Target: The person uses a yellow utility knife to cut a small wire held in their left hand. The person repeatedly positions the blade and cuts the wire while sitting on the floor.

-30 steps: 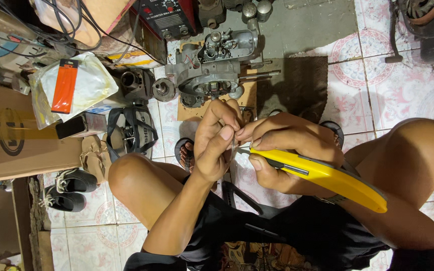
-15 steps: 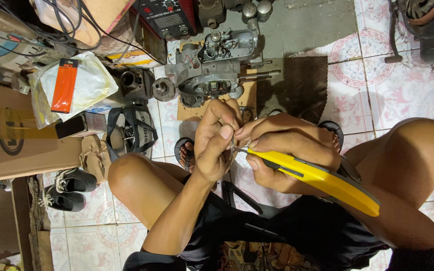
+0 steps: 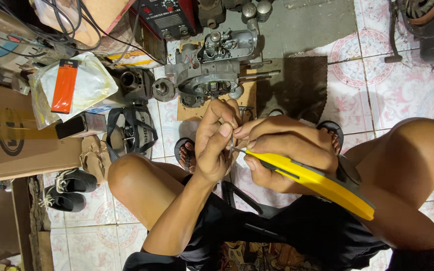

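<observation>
I squat on a tiled floor with both hands together between my knees. My right hand [image 3: 290,150] grips a tool with long yellow handles [image 3: 322,184], which slant down to the right; its tip points left at my left hand. My left hand [image 3: 216,143] pinches a small thin metal piece [image 3: 232,145] between thumb and fingers, right at the tool's tip. The piece is mostly hidden by my fingers. A grey engine casing [image 3: 212,70] lies on cardboard on the floor just beyond my hands.
A cardboard box [image 3: 11,135] and a clear bag with an orange packet [image 3: 66,85] lie at the left. A black strap mask [image 3: 131,130], shoes [image 3: 69,188], a red machine [image 3: 169,15] and cables crowd the top left. A dark mat [image 3: 292,85] lies right of the engine.
The yellow handles have swung slightly lower toward my right knee. Both hands stay pressed together at the small piece, with only slight finger movement.
</observation>
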